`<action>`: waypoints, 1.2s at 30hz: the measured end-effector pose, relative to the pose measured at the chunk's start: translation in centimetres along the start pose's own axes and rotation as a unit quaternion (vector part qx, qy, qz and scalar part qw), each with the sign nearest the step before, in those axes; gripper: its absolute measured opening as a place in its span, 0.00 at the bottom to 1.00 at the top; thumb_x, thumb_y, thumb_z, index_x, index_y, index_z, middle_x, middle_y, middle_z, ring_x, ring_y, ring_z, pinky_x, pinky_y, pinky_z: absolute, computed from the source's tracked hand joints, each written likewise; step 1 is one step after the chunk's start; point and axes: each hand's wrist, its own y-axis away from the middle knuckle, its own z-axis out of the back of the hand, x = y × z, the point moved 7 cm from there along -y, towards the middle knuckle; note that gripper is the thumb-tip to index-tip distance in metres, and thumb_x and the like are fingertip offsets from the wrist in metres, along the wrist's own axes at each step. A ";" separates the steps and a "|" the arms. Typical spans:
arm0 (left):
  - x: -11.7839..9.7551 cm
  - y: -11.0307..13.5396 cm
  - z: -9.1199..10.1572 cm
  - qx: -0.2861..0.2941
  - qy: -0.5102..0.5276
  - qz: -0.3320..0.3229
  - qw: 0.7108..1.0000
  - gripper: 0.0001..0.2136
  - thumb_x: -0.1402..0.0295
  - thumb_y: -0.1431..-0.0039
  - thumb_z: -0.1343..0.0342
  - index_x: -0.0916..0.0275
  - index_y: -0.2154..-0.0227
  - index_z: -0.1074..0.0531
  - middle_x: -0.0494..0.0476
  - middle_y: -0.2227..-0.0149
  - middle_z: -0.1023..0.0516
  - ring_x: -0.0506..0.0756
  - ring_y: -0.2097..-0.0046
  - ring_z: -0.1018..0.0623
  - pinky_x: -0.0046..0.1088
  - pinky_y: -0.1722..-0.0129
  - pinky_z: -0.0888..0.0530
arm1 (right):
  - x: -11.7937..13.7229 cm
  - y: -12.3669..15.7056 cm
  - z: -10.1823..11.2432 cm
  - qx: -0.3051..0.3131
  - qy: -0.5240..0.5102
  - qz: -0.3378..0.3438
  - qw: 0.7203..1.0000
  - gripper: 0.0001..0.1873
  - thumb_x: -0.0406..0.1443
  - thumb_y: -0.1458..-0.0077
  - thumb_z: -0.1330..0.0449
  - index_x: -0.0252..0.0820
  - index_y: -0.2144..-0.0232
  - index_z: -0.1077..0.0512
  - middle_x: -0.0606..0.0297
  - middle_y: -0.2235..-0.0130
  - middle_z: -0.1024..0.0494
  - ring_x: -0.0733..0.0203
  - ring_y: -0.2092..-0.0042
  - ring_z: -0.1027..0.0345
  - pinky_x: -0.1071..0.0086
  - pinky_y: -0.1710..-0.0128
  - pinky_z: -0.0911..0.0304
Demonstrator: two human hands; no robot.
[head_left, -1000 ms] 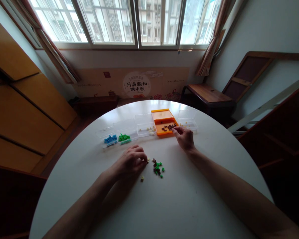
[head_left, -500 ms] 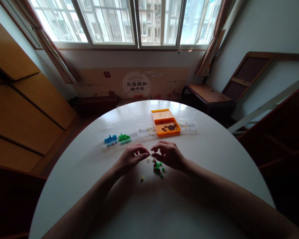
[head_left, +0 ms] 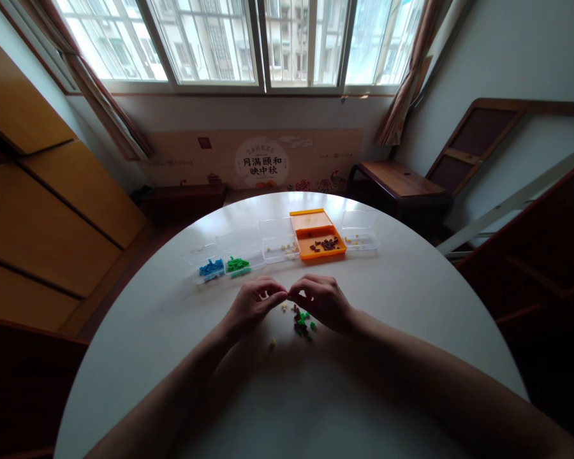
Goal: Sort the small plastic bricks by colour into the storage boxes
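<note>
My left hand (head_left: 253, 305) and my right hand (head_left: 323, 301) meet fingertip to fingertip above the table, each closed in a pinch. Whatever sits between the fingertips is too small and too hidden to name. Just below my right hand lies a loose pile of small green and dark brown building pieces (head_left: 302, 323). A pale yellow piece (head_left: 284, 307) is close under the fingertips, and another yellow piece (head_left: 272, 343) lies apart, nearer to me.
Along the far side of the round white table (head_left: 138, 319) stand open boxes: one with blue pieces (head_left: 211, 268), one with green pieces (head_left: 238, 264), a clear box (head_left: 280, 258) with pale pieces, an orange box (head_left: 323, 256) with brown pieces, and a clear box (head_left: 370, 251) with yellow bits.
My right hand has moved slightly left, and its thumb and forefinger have closed into a pinch against my left fingertips. My left hand keeps its pinch. The pile and boxes have not moved.
</note>
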 end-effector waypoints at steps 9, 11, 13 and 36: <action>-0.6 0.2 0.6 -0.022 -0.083 -0.030 0.996 0.12 0.61 0.41 0.45 0.63 0.69 0.23 0.56 0.69 0.23 0.51 0.66 0.27 0.26 0.66 0.30 | -4.1 -0.3 1.1 -0.019 0.000 -0.101 0.995 0.09 0.40 0.42 0.42 0.41 0.70 0.26 0.64 0.70 0.23 0.65 0.72 0.33 0.72 0.68 0.38; -0.6 0.3 0.7 -0.024 -0.107 -0.039 0.993 0.10 0.62 0.41 0.45 0.63 0.69 0.23 0.56 0.69 0.23 0.52 0.65 0.27 0.26 0.65 0.30 | -6.3 -0.3 2.8 -0.077 0.017 -0.158 0.984 0.09 0.40 0.44 0.41 0.40 0.70 0.26 0.62 0.69 0.22 0.64 0.72 0.33 0.71 0.68 0.37; -0.7 0.5 0.8 -0.018 -0.128 -0.053 0.990 0.09 0.64 0.41 0.44 0.63 0.69 0.23 0.56 0.68 0.23 0.52 0.64 0.27 0.28 0.63 0.30 | -8.5 -0.1 4.6 -0.135 0.034 -0.218 0.966 0.10 0.40 0.45 0.42 0.39 0.69 0.25 0.61 0.68 0.21 0.63 0.73 0.34 0.69 0.67 0.37; -0.8 1.0 0.6 0.041 -0.201 -0.103 0.973 0.08 0.75 0.44 0.49 0.61 0.67 0.25 0.56 0.66 0.25 0.54 0.61 0.29 0.32 0.58 0.31 | -8.5 0.0 2.1 0.213 -0.092 -0.264 0.936 0.23 0.45 0.60 0.31 0.39 0.62 0.27 0.67 0.71 0.25 0.67 0.73 0.36 0.74 0.73 0.42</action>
